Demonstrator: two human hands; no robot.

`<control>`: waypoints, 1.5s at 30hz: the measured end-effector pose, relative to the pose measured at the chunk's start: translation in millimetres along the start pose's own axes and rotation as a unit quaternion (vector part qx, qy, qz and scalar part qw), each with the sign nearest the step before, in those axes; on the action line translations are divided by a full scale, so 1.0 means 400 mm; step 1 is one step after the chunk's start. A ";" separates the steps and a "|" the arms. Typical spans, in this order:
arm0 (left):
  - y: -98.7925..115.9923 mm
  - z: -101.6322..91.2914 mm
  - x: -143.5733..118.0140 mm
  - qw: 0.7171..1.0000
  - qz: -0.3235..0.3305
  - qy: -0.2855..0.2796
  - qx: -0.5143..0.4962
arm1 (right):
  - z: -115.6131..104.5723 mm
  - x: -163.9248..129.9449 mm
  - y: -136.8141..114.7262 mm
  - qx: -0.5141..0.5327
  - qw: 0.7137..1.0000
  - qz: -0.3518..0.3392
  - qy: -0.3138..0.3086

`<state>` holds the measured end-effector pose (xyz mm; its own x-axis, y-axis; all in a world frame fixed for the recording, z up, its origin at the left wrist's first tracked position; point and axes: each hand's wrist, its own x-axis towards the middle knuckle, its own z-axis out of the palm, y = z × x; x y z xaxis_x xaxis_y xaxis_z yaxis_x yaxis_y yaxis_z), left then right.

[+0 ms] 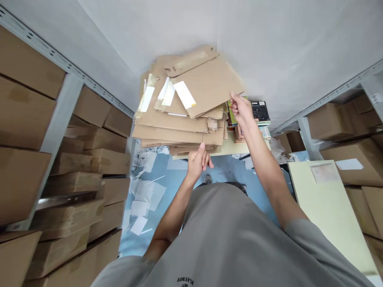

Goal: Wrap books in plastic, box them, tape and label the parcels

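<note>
We note open air above the cardboard stack (pixel 182 123), with the wall (pixel 269 48) close behind barring passage. Left shelf (pixel 62 115) and right shelf (pixel 311 137) hem us in. Books (pixel 261 112) crowd our right hand (pixel 241 109) at the stack's right side. Our left hand (pixel 197 161) has room toward us, over the floor (pixel 230 169); a pale table (pixel 321 203) obstructs low right.

Cardboard stack (pixel 176 132) on tbl (pixel 231 148), w/ books (pixel 261 111) just R.
</note>
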<state>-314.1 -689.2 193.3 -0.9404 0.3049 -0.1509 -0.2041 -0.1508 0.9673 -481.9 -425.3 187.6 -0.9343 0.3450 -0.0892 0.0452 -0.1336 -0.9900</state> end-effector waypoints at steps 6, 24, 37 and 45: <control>0.030 0.010 -0.002 0.999 -0.017 -0.032 -0.014 | -0.182 -0.096 -0.032 0.057 0.996 -0.053 0.031; -0.358 0.763 0.191 0.920 -0.089 -0.358 0.135 | -1.020 -1.246 0.256 -0.099 0.817 0.028 0.567; -0.749 1.642 0.097 0.808 -0.072 -0.543 0.217 | -1.451 -1.580 0.261 -0.076 0.827 0.081 0.551; -0.782 1.729 -0.011 0.788 -0.115 -0.568 0.207 | -1.545 -1.652 0.291 -0.102 0.801 0.099 0.582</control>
<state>-57.9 7.0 32.4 0.0076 0.9603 -0.2787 -0.0068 0.2788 0.9603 359.2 -94.6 63.9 0.0545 0.9839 -0.1702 0.3190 -0.1787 -0.9308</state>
